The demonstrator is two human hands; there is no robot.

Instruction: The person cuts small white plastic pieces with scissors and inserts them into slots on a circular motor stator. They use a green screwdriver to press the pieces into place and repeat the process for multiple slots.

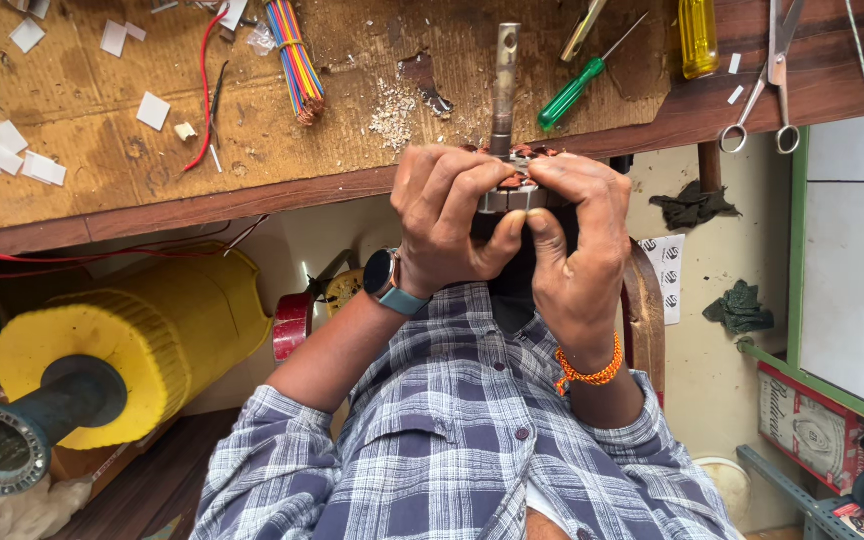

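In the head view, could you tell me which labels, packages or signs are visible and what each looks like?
White sheet: hangs on the pale wall right of the hands, with round black marks.
Red printed carton: flat, lower right, with a pale emblem.
Small printed package: bottom right corner, red and multicoloured.

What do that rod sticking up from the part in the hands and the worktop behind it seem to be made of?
The rod looks like dull grey metal, smooth with a faint sheen. The part gripped by the left hand and right hand shows grey metal segments and what may be copper. The worktop looks like worn, scuffed board with a wooden edge.
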